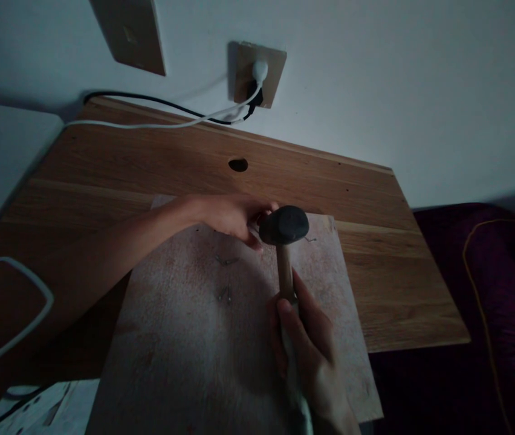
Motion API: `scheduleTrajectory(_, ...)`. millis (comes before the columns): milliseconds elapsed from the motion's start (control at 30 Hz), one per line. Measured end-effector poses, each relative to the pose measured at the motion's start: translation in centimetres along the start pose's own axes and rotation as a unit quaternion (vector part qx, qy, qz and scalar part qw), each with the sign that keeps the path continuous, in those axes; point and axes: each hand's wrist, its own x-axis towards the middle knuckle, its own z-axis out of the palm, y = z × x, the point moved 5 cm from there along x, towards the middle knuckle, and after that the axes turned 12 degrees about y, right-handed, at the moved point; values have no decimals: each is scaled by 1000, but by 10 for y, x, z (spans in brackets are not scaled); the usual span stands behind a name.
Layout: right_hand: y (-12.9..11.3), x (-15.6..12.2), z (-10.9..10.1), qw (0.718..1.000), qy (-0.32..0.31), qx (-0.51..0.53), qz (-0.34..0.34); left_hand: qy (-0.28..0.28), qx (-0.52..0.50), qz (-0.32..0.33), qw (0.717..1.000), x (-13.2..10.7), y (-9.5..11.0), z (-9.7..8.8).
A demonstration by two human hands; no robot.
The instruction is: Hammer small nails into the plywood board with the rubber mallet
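Note:
My right hand point(307, 344) is wrapped round the handle of a rubber mallet point(285, 266). Its black head points up and away, over the far part of a pale, scuffed wooden board point(176, 338). My left hand point(234, 216) reaches in from the left, close beside the mallet head, fingers curled and thumb low near the board. The head covers some of the fingertips, and what they hold cannot be made out. Several small nails point(226, 261) lie loose on the board in front of my left hand. Another thin nail point(312, 240) shows just right of the mallet head.
The board rests on a wooden desk point(388, 272) with a round cable hole point(238, 164). Behind it, a wall outlet point(272, 75) holds plugs with a white cable point(148, 126) and a black cable point(144, 97). Dark purple fabric point(452, 260) lies at the right.

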Motion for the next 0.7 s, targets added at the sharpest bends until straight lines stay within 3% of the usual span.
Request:
scheduleTrajectory(300, 0, 1, 3, 994, 57, 88, 37, 5, 66, -25, 998, 3, 1, -8)
scheduleTrajectory(467, -12, 3, -10, 989, 77, 115, 49, 51, 72, -12, 996, 1, 13, -21)
scheduleTrajectory(600, -30, 2, -27, 993, 37, 86, 73, 83, 76, 37, 993, -20, 24, -20)
scheduleTrajectory(700, -31, -4, -43, 997, 27, 24, 65, 94, 109, 54, 988, -47, 28, -10)
